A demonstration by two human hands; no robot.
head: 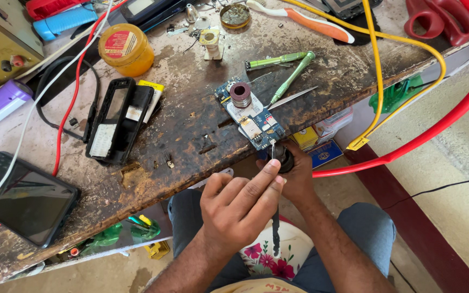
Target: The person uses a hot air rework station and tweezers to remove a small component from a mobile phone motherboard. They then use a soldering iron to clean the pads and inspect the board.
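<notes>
Blue circuit board [251, 115] at bench [191, 119] edge, just above both hands. Left hand [240, 203] pinching thin tool [274, 217] w/ fingertips, tip at board's corner. Right hand [298, 173] beside, gripping dark round object [285, 157].

Bare bench [191, 122] between circuit board [252, 116] and phone casing [116, 119].

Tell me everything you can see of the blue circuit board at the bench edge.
The circuit board is blue, oblong, bare of any casing, with silvery metal shields and small components on top. It lies flat and diagonal on the scorched wooden bench, its lower end at the front edge. A spool of wire sits on its upper end. A thin tool tip meets its lower end.
</notes>
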